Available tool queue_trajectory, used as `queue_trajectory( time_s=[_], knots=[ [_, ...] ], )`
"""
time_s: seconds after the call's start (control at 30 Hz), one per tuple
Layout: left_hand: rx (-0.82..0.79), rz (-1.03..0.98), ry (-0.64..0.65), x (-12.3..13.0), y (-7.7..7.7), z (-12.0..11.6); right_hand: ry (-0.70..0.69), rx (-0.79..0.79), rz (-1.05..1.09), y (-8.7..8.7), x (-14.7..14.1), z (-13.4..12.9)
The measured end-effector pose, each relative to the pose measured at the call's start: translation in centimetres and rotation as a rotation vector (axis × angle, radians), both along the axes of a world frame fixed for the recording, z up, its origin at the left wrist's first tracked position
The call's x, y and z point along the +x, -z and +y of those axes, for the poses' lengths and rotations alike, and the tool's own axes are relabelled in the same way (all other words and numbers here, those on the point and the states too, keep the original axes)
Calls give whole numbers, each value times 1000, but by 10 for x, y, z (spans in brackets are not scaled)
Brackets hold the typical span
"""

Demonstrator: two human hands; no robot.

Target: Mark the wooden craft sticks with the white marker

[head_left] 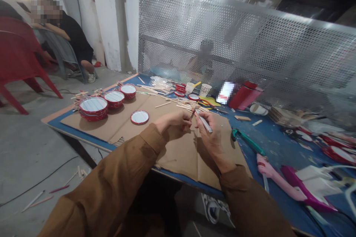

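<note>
The right hand has its grip clenched around a white marker, while the left hand grasps a thin red-tipped stick between its fingers, just beside the marker. Both hands are held above a brown cardboard sheet spread on the blue tabletop. Red-rimmed round tins stand on the cardboard to the left, and loose wooden craft sticks lie scattered farther along the tabletop.

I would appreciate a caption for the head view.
Right hand grips a white marker over cardboard, near the left hand.
</note>
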State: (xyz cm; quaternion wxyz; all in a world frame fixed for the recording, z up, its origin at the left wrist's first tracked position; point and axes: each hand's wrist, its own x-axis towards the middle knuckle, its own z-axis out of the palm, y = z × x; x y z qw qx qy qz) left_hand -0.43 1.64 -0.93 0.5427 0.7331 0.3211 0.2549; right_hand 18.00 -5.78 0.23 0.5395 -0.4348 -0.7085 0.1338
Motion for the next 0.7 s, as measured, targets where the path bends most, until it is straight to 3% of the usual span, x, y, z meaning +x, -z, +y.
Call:
queue_trajectory(
  time_s=[0.7],
  knots=[
    [-1,15,-21,-1,-1,-3,26,-17,-10,-3,-1,-2]
  ],
)
